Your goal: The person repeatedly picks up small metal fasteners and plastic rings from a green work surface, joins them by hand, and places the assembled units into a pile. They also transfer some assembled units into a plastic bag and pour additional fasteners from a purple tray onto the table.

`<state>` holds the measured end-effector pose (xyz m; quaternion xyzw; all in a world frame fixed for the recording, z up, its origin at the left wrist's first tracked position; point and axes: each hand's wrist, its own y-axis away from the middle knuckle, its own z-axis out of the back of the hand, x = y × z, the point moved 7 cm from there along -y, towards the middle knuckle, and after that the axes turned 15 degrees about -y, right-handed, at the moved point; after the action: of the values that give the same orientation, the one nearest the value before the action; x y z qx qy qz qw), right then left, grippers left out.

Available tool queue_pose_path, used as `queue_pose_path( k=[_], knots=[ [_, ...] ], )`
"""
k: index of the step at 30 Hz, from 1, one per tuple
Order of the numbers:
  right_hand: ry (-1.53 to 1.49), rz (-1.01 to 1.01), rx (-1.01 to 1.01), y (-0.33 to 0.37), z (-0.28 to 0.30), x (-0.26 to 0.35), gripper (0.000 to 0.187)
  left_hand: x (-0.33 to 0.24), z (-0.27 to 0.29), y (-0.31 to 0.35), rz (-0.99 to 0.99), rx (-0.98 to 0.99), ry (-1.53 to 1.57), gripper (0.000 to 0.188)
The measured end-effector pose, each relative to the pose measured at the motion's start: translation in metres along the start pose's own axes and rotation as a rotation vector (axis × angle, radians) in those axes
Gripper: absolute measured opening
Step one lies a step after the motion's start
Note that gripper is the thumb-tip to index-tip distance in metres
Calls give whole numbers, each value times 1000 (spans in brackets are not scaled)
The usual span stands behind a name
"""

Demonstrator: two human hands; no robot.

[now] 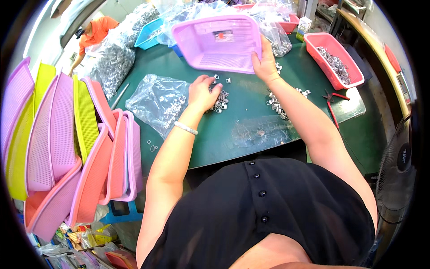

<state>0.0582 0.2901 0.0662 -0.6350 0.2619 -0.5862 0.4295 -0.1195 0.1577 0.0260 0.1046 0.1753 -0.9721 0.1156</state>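
Observation:
My right hand (pixel 266 62) grips the right end of a lilac plastic basket (pixel 210 58), holding it tilted above the green table with its inside facing me. A small dark patch with a red mark shows on the basket's inner wall. Below it, my left hand (pixel 202 93) has its fingers curled at a heap of small silver metal parts (pixel 220 104), with some parts between thumb and fingers. Beside that hand lies a clear plastic bag (pixel 154 101) with more such parts in it. Another loose heap of metal parts (pixel 277 107) lies under my right forearm.
Stacked lilac, green and coral baskets (pixel 62 125) stand at the left. A coral basket of metal parts (pixel 333 62), red-handled pliers (pixel 332 104) and a fan (pixel 396 166) are at the right. Full bags (pixel 109 62) stand behind, near a person in orange (pixel 99 31).

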Motion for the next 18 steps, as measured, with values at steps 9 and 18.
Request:
queue_pose_path(
  k=[9, 18],
  knots=[
    [270, -598, 154, -7, -37, -78, 65, 45, -29, -18, 91, 184, -91, 53],
    [435, -333, 0, -14, -53, -59, 49, 14, -17, 6, -16, 159, 51, 46]
  ],
)
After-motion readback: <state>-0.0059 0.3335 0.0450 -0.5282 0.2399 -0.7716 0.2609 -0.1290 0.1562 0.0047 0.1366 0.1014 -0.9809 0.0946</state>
